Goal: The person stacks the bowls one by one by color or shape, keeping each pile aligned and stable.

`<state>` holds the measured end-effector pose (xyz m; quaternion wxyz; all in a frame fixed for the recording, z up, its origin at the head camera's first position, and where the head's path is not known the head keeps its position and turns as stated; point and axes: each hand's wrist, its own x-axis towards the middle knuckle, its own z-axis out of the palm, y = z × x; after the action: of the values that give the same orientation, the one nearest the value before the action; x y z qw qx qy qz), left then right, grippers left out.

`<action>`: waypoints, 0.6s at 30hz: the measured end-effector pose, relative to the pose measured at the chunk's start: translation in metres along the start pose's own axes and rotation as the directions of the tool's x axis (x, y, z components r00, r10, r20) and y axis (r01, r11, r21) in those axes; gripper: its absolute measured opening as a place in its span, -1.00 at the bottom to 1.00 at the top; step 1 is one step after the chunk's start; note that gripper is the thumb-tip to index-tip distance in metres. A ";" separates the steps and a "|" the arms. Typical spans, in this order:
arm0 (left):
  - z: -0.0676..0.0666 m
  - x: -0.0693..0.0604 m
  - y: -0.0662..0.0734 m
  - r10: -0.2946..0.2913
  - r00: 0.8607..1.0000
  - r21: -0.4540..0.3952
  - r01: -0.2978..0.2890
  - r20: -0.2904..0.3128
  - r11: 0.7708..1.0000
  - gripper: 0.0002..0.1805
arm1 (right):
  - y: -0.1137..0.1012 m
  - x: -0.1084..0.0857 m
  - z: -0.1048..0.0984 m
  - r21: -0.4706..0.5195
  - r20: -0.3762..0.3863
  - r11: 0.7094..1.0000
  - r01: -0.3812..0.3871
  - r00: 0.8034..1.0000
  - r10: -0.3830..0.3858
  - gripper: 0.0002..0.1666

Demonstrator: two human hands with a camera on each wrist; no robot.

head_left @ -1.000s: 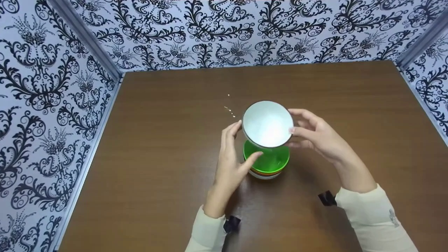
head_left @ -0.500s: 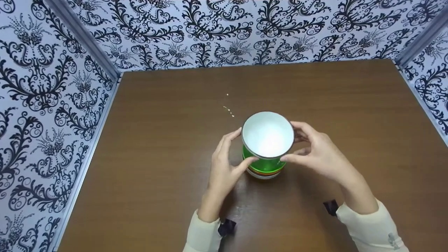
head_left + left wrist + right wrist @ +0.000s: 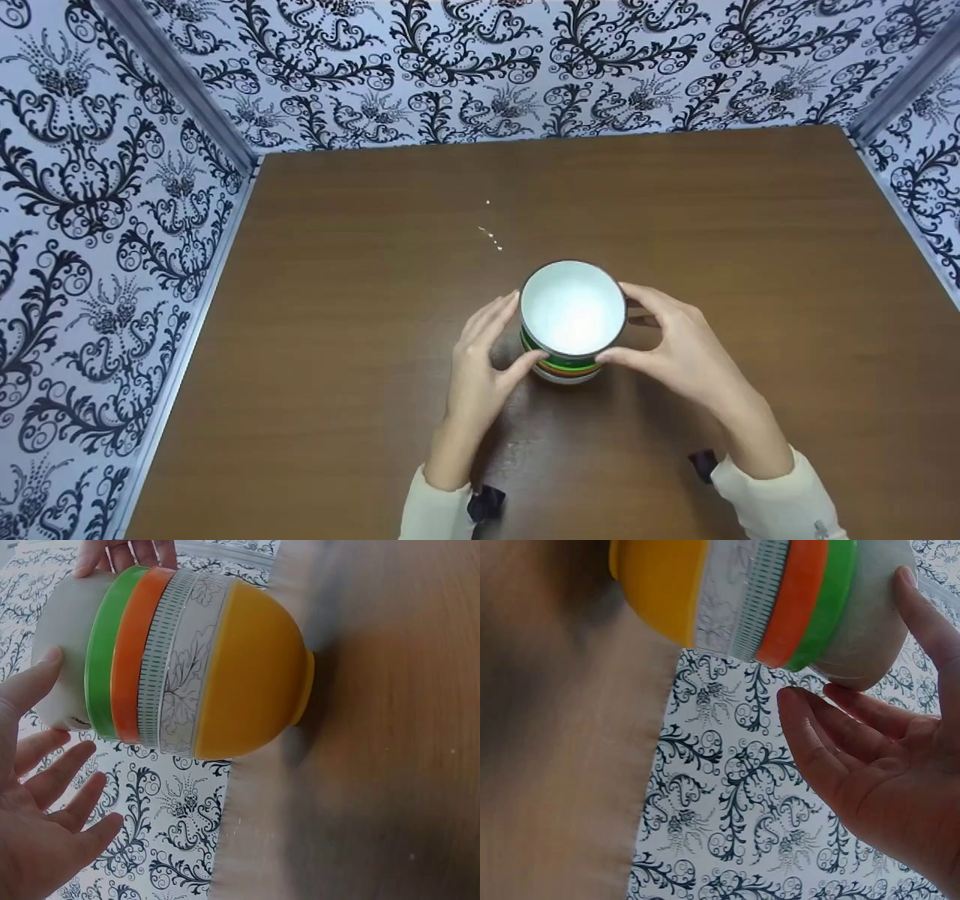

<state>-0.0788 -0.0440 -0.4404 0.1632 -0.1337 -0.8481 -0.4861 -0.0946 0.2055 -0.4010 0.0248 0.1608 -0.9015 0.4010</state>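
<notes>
A white bowl with a dark rim sits at the top of a stack of bowls, at least partly inside the green one. My left hand holds its left side between thumb and fingers. On the opposite side, my right hand grips it the same way, thumb at the near edge. Below it, the left wrist view shows a green bowl, an orange bowl, a dash-patterned band, a leaf-patterned white band and a yellow bowl at the bottom. The bowls' insides, except the white one's, are hidden.
The stack stands on a brown wooden table. Small pale specks lie on the table beyond the bowls. Walls with black-and-white scroll pattern border the back and sides.
The white bowl has come down and toward me onto the stack, covering most of the green bowl. My right hand has shifted its thumb to the near rim; both hands moved nearer.
</notes>
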 end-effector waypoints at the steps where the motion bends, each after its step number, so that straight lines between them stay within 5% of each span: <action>1: 0.000 -0.001 -0.001 -0.001 1.000 0.002 0.001 0.005 1.000 -0.24 | 0.001 -0.001 0.001 0.000 0.001 1.000 0.001 1.000 -0.001 -0.01; 13: -0.002 -0.008 -0.004 0.003 0.999 0.062 -0.006 0.050 0.998 -0.27 | 0.008 -0.006 0.010 0.014 0.047 1.000 -0.010 0.999 0.009 -0.01; 18: -0.011 -0.003 -0.010 0.024 0.997 0.070 -0.029 0.076 0.997 -0.24 | 0.015 -0.002 -0.001 -0.020 0.074 1.000 0.004 0.997 -0.002 -0.04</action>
<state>-0.0780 -0.0581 -0.4443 0.1425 -0.1572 -0.8685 -0.4481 -0.0975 0.2163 -0.4110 -0.0062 0.1767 -0.9056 0.3855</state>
